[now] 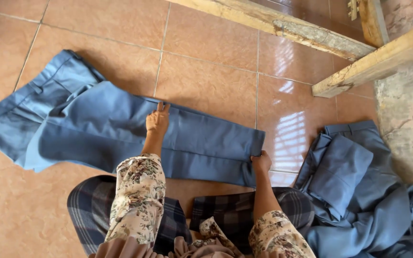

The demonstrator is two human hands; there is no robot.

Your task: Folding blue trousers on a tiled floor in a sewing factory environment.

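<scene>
So the blue trousers [120, 129] lie flat across the tiled floor [206, 81]. Left hand [157, 120] presses on them, fingers spread open. Right hand [261, 161] seems to pinch the hem end, though it's hard to tell. More blue clothes [359, 191] are heaped just right.

I see no packages, labels, signs or screens anywhere in my view, neither near my hands nor farther off; nothing printed or packaged shows at all.
</scene>
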